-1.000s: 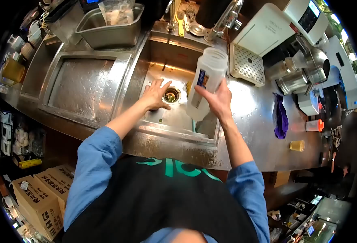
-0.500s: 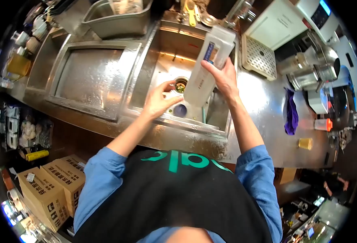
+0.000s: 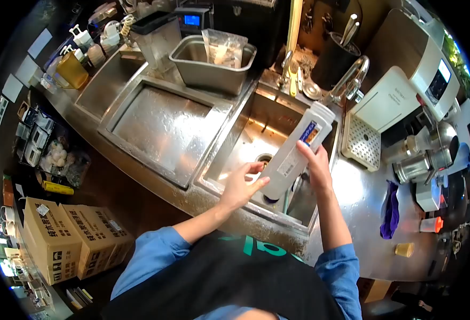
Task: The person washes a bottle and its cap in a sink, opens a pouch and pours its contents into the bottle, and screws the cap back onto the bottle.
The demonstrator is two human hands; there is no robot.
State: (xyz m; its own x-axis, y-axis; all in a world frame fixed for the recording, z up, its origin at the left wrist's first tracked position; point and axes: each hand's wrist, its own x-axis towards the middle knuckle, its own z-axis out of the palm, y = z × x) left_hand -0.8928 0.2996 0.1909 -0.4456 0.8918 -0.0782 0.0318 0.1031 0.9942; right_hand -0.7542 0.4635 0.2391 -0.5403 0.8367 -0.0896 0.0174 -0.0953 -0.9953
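My right hand (image 3: 318, 169) is closed around a long translucent plastic bottle (image 3: 291, 160) with a blue label near its upper end and a small white sticker lower down. The bottle is tilted over the metal sink (image 3: 234, 140), its lower end towards me. Beside that lower end is my left hand (image 3: 239, 189), thumb and fingers apart; whether the thumb tip touches the bottle I cannot tell. Behind the left fingers shows part of the sink drain (image 3: 264, 158). A dark round thing (image 3: 270, 199) lies in the sink, partly hidden by the bottle.
A faucet (image 3: 352, 80) rises behind the sink. Left of it are a wet metal tray area (image 3: 163, 128) and a steel bin (image 3: 208, 74) holding a bag. On the right counter lie a purple cloth (image 3: 389, 210) and a small yellow cup (image 3: 404, 249). Cardboard boxes (image 3: 66, 242) stand lower left.
The view has lifted and turned, so more of the back counter shows. The bottle leans further over, its sticker now in view. My left thumb is closer to its lower end.
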